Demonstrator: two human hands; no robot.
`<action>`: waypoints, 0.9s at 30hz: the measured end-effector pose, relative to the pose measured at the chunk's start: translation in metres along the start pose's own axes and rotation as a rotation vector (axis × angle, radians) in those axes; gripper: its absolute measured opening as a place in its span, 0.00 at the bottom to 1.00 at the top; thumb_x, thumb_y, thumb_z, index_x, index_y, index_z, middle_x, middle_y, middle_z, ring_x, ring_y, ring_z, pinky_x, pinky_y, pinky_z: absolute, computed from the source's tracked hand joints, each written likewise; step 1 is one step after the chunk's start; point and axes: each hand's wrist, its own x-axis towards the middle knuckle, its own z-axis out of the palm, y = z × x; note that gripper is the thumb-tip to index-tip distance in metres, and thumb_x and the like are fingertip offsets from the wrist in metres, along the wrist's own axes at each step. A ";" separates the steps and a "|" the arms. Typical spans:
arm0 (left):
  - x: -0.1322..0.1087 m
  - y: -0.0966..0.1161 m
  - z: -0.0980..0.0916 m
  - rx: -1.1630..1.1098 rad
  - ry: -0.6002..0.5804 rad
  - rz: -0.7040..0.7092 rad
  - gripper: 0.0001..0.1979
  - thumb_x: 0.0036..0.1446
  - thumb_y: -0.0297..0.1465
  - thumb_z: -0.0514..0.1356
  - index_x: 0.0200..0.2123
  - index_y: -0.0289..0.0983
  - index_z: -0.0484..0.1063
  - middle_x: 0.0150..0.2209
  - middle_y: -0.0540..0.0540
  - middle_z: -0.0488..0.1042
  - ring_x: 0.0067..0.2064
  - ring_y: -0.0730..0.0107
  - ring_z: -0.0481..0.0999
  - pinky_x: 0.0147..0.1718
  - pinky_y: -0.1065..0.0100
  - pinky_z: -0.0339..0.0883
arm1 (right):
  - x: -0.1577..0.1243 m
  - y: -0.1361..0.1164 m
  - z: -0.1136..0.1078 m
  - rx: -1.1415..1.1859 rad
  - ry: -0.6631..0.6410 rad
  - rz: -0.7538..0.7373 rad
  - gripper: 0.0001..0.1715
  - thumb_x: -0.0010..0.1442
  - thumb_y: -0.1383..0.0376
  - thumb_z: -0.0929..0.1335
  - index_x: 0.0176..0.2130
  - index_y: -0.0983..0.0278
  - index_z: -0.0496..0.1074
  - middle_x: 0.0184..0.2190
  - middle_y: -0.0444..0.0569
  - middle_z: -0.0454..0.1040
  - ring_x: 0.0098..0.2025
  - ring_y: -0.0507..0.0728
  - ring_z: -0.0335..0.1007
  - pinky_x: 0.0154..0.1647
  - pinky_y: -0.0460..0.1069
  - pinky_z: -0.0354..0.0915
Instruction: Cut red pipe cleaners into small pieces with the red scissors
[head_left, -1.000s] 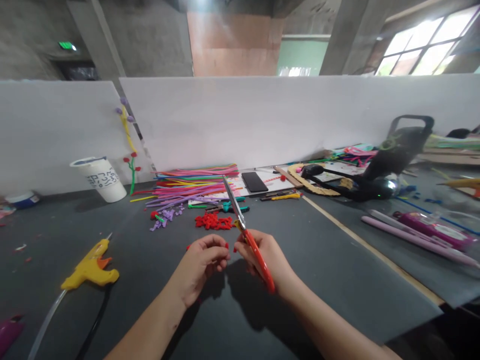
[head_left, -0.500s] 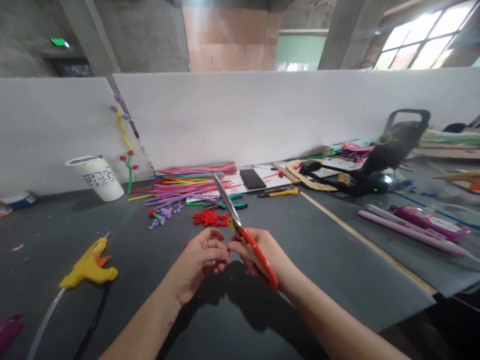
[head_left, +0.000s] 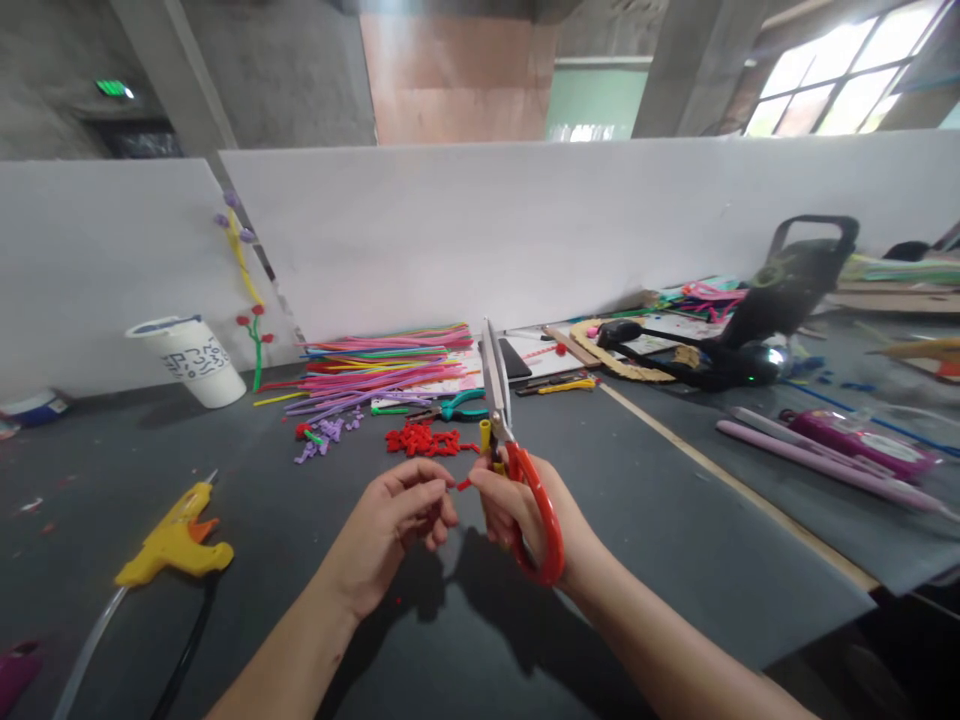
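So my hands are out over the middle of the gray counter, roughly halfway between the far edge and me. My right hand has a grip on the scissors, red handles down in my palm, blades pointing up toward the far edge. A tiny red piece pokes out at my right thumb tip, in the gap between my 2 hands. My left hand is half curled, thumb and fingertips right beside that red piece, but honestly can't tell if it's pinching anything.

Just past my fingers there's a messy heap of red bits, and to its left some purple bits with a bit of green and red mixed in. Behind those, toward the far edge, sits a bundle of fuzzy stems, mostly pink and purple. The teal pliers lie between the stems and my right hand.

Over by the far edge there's a black phone, partly behind the scissor blades from where I'm looking, and a yellow cutter just to the right of it. On the left, a white cup leans near the far edge, and the yellow glue gun lies closer to me, well apart from my left hand.
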 end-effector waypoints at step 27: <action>-0.006 -0.006 0.008 0.156 0.139 0.241 0.01 0.45 0.28 0.60 0.24 0.37 0.70 0.21 0.53 0.67 0.24 0.76 0.64 0.25 0.74 0.59 | -0.012 -0.002 0.004 -0.117 -0.022 -0.030 0.08 0.49 0.62 0.63 0.23 0.63 0.60 0.10 0.35 0.57 0.11 0.45 0.52 0.11 0.40 0.52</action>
